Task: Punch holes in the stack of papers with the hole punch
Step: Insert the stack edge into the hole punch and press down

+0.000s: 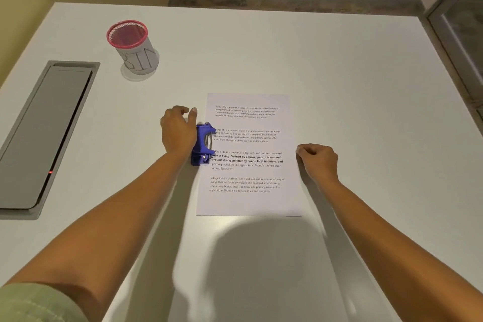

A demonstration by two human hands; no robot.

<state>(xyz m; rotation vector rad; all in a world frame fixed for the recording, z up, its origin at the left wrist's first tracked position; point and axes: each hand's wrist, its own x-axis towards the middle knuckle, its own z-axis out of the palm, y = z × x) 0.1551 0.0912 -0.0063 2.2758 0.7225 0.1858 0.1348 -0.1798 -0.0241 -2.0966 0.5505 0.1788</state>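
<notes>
— So where has the punch (202, 145) got to?

— It's sitting on the left edge of the stack of papers (248, 154), about halfway along that edge, with its mouth over the margin. The sheets lie flat near the middle of the tabletop (339, 73), printed side up.

— And the hands?

— The left hand (178, 131) is against the outer side of the blue punch, palm down, fingers curled loosely with the thumb reaching toward the far end. Whether it is truly gripping or only resting, I cannot tell from here. The right hand (317, 161) is at the right edge of the papers, fingers curled in narrow, their tips at the sheet's border.

— Anything in the way?

— Nothing close. A cup (134, 47) with a pink mesh rim and a white sleeve with letters on it stands toward the far left corner, well apart from the papers. A grey hatch (44, 133) is let into the tabletop along the left edge, with a small red light on its inner side. The person's shadow falls on the near edge, below the sheets.
</notes>
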